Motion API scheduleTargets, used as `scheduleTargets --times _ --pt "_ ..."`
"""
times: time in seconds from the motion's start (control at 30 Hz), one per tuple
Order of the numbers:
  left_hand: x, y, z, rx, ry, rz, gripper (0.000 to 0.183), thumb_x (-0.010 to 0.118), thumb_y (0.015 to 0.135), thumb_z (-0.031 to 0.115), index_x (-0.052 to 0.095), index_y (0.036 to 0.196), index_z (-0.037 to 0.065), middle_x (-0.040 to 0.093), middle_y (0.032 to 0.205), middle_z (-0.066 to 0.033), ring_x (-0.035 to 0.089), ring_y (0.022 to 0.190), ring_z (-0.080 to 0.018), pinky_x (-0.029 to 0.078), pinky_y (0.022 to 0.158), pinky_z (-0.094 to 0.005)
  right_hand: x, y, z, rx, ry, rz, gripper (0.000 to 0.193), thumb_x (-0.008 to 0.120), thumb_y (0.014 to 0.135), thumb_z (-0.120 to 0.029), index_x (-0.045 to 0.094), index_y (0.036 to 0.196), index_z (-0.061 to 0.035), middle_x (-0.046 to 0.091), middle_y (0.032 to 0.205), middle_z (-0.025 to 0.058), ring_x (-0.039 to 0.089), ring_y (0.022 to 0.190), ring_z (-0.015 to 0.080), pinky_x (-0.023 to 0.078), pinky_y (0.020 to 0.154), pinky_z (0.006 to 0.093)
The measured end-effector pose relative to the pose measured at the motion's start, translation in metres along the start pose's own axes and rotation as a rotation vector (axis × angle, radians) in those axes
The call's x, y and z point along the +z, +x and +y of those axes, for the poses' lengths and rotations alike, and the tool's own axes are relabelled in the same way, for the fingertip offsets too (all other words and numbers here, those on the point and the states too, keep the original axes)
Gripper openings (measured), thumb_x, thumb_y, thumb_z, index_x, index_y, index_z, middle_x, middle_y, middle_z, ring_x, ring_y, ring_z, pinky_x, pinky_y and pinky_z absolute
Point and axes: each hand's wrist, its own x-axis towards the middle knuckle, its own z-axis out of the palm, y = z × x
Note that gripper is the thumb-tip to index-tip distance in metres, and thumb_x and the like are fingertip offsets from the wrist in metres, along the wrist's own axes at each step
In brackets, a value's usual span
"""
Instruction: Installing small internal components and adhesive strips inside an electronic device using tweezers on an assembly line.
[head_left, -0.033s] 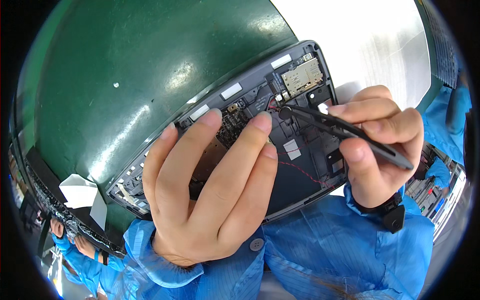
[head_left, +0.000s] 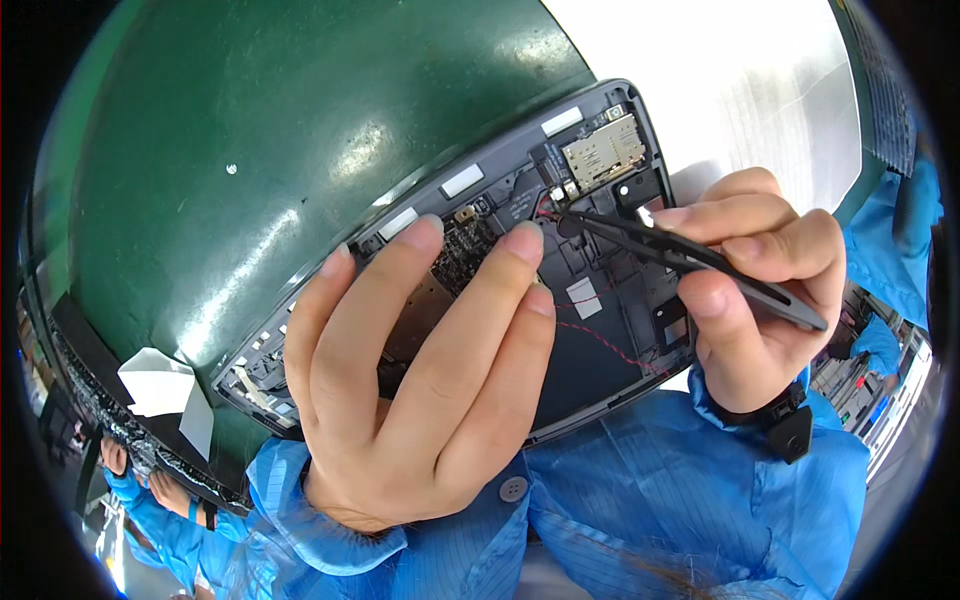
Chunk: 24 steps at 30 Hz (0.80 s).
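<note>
Head view: left hand (head_left: 425,400) grip open, fingers spread over opened tablet (head_left: 590,385), which lies on green table (head_left: 250,110). Right hand (head_left: 765,350) grip closed around black tweezers (head_left: 655,243), tips near red wires (head_left: 545,209) and small white plug (head_left: 558,195). White sheet (head_left: 730,80) beyond tablet, upper right.

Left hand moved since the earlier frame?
No: judged against the white fleck on the green work surface, the left hand shows no clear shift in any direction.
</note>
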Motion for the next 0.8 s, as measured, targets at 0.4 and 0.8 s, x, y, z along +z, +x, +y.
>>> scheduleTargets --times 0.4,0.8 --pt "-0.018 0.002 0.001 -0.046 -0.001 -0.011 0.04 0.068 0.083 0.015 0.062 0.122 0.005 0.069 0.125 -0.0159 0.058 0.118 -0.0402 0.038 0.108 -0.055 -0.024 0.027 -0.02 -0.047 0.007 0.003 0.021 0.038 0.107 -0.027 0.048 0.106 -0.0089 0.062 0.098 0.0137 0.057 0.081 0.0197 0.047 0.079 0.0337" --pt "0.003 -0.003 -0.018 -0.257 -0.025 0.125 0.054 0.069 0.081 0.008 0.053 0.131 -0.004 0.055 0.129 -0.0221 0.049 0.115 -0.0391 0.037 0.102 -0.0463 0.007 0.087 -0.035 0.297 -0.542 -0.566 0.038 0.083 0.085 -0.015 0.054 0.106 -0.0034 0.043 0.075 -0.0025 0.039 0.062 0.0048 0.033 0.053 0.0225"
